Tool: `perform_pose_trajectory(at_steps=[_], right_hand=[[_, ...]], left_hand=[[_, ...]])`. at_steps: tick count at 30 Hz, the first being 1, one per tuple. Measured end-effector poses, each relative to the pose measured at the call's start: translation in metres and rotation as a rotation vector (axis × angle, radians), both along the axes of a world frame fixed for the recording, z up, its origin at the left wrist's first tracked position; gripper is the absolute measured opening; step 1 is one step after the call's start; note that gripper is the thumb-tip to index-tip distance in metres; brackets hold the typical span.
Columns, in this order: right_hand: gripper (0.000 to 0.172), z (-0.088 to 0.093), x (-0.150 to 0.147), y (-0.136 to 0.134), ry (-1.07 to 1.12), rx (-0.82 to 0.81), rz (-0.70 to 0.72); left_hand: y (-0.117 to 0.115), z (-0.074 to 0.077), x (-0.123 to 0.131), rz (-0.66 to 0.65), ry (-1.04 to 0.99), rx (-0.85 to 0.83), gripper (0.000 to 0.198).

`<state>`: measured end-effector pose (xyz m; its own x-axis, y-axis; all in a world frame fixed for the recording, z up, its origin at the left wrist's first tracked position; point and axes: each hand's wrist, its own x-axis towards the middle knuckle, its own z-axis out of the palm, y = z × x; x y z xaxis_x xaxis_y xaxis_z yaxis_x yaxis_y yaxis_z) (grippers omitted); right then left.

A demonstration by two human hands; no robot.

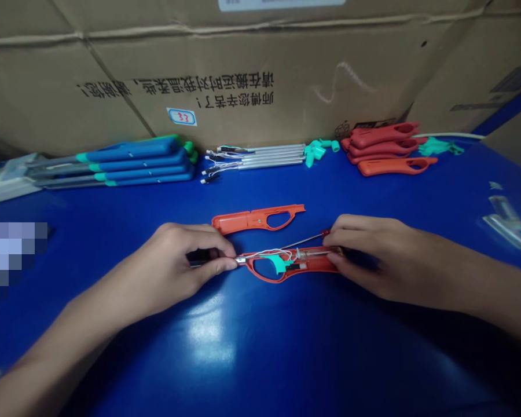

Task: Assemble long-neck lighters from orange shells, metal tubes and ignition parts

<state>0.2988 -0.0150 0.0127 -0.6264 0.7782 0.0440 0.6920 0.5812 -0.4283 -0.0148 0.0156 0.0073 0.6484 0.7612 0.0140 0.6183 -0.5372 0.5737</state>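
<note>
An open orange plastic handle shell (289, 270) lies on the blue table, holding white wires (269, 253) and a teal trigger piece (280, 264). My right hand (373, 255) grips its far end, near a thin metal rod with a red tip (304, 238). My left hand (186, 260) pinches a small black and metal part (200, 258) at the shell's narrow end, and my fingers hide most of it. A second orange shell half (257, 219) lies just beyond my hands, apart from both.
Blue handles (130, 163), metal tubes with wires (256, 156), teal fittings (316, 147) and orange shells (384, 142) lie along the back of the blue table (286, 353). A cardboard box (200, 75) stands behind them. A clear plastic bag (507, 223) lies at the right.
</note>
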Motion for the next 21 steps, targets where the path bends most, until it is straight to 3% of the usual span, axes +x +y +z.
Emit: perform_pose_trajectory(at_steps=[8, 15, 21], right_hand=[[0.022, 0.002, 0.003, 0.003, -0.05, -0.052, 0.006], [0.01, 0.004, -0.009, -0.005, 0.108, 0.085, -0.032], [0.036, -0.006, -0.024, -0.013, 0.125, 0.046, 0.119]], left_hand=[[-0.001, 0.0, 0.003, -0.099, -0.031, -0.02, 0.016], [-0.01, 0.001, 0.009, -0.135, -0.017, 0.055, 0.016], [-0.019, 0.002, 0.016, -0.149, -0.013, 0.021, 0.019]])
